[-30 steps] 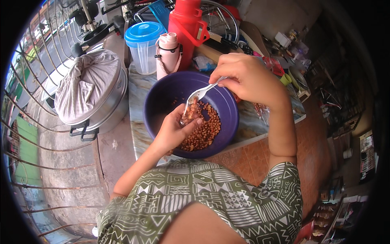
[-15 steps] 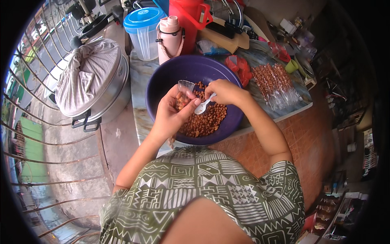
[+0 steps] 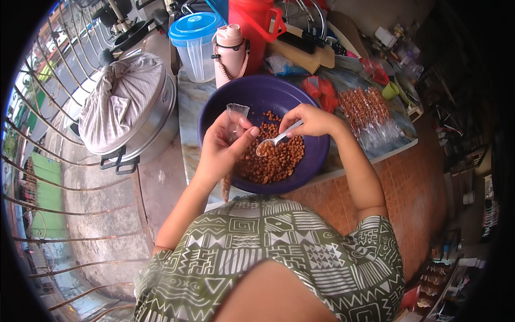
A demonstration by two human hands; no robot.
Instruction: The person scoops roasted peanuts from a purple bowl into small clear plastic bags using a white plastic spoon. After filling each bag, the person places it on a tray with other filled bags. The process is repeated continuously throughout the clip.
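Note:
A purple basin [image 3: 214, 102] holds loose reddish-brown peanuts [image 3: 284, 165]. Over its left side, my left hand [image 3: 224, 147] grips a narrow clear plastic bag [image 3: 236, 114], whose mouth stands up above the fingers. The bag's lower end, with peanuts in it, hangs below the hand by the basin's near rim. My right hand [image 3: 308, 121] is closed on the handle of a white plastic spoon [image 3: 278, 140]. A few peanuts lie in the spoon's bowl, just right of my left thumb and above the loose peanuts.
Several filled peanut packs [image 3: 367, 110] lie on the marbled table [image 3: 397, 140] at right, near a red plastic bag [image 3: 322, 92]. Behind the basin stand a pink bottle [image 3: 229, 56], a blue-lidded container [image 3: 196, 51] and a red pitcher [image 3: 251, 37]. A cloth-covered pot [image 3: 126, 107] sits at left.
The spoon has come down and now carries peanuts in its bowl. My left hand has shifted slightly, and the bag's upper part shows no peanuts. The whole view has moved a little.

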